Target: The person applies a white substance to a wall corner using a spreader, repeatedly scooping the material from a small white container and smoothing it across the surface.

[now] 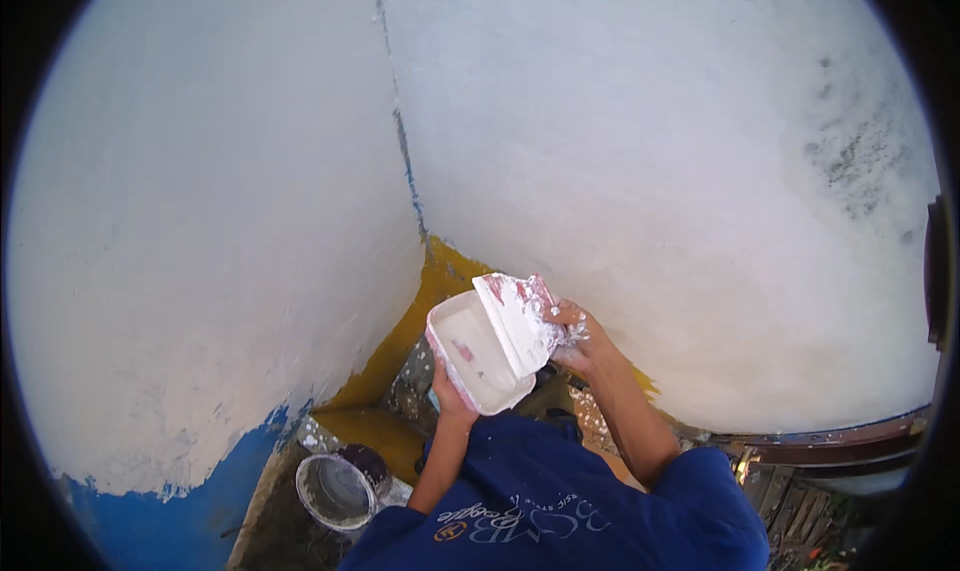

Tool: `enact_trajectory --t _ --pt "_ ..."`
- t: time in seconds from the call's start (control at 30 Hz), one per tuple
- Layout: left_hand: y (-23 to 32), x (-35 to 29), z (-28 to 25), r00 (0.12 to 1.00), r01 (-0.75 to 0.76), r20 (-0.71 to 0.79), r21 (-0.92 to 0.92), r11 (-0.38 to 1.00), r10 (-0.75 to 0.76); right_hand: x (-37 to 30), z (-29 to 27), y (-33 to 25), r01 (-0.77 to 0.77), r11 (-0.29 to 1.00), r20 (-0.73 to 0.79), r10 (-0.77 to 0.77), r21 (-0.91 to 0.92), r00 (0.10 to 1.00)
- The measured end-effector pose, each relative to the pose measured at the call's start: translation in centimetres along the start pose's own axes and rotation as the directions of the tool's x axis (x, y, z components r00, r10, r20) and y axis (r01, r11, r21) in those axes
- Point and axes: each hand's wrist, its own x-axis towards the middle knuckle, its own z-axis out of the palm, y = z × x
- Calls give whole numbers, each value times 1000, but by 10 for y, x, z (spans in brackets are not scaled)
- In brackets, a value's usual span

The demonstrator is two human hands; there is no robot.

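My left hand (452, 395) grips a white, rounded rectangular plastic tub (470, 323) by its lower left side, its open top tilted toward me. The tub's inside is smeared white, with a small pinkish patch. In my right hand (574, 333) is a broad putty spreader (514, 319), coated in white paste with some red showing through. Its straight edge lies over the tub's right side, apparently against the rim. White paste covers the fingers of that hand.
Two white-coated walls (220, 191) meet in a cracked corner ahead. Yellow paint (395, 341) shows low in the corner, blue paint (160, 521) at lower left. A bucket (335, 489) stands below left. Wooden slats (785, 506) lie at lower right.
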Motion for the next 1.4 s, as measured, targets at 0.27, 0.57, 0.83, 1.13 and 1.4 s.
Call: enact_trajectory --t 0.27,0.57,0.83,1.13,1.4 --pt "3 -8 -2 976 37 214 49 998 -47 -111 195 -203 802 -3 427 -848 -598 315" --pt "-7 12 -37 965 157 220 -45 987 -144 -116 375 -335 -549 -819 984 -172 -168 -44" --pt "-1 13 -61 960 77 274 -85 993 -50 -39 301 -284 -589 -799 908 -151 120 390" --pt "1 -2 -18 997 72 24 -134 988 -70 -111 397 -389 -706 -708 996 -51 16 75" --pt "1 17 -51 964 24 266 -62 998 -6 -49 259 -273 -435 -879 905 -13 193 426"
